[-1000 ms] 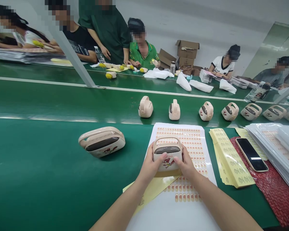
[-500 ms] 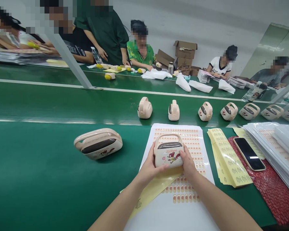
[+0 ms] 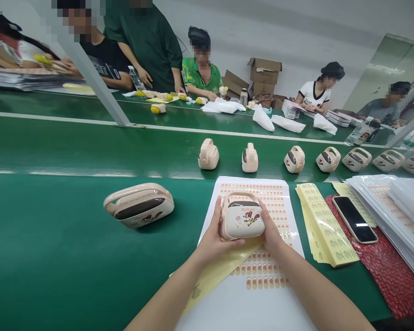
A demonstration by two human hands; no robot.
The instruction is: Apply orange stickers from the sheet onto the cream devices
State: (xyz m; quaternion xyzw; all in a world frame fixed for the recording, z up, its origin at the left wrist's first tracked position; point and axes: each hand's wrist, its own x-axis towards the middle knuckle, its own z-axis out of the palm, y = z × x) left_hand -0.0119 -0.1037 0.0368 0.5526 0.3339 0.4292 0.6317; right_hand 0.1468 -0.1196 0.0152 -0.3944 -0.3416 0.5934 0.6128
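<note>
Both my hands grip a beige plastic case with a carry handle (image 3: 243,216), its printed face turned up with a red cartoon figure and a dark window. My left hand (image 3: 215,241) cups its left side, and my right hand (image 3: 271,232) holds its right side. The case hangs just above a white sheet of peach nail stickers (image 3: 258,195). A yellow backing sheet (image 3: 220,271) lies under my wrists. To the left, a matching case (image 3: 138,205) lies on its side on the green belt, apart from my hands.
Several matching cases (image 3: 294,159) stand in a row beyond the sheet. To the right lie yellow label strips (image 3: 326,225), a phone (image 3: 354,219) on a red mat (image 3: 389,276), and stacked sheets (image 3: 382,207). Several people work at the far bench behind a metal post.
My hands have turned the case, tilting its printed face further up and rotating it slightly clockwise. The whole view has shifted a little.
</note>
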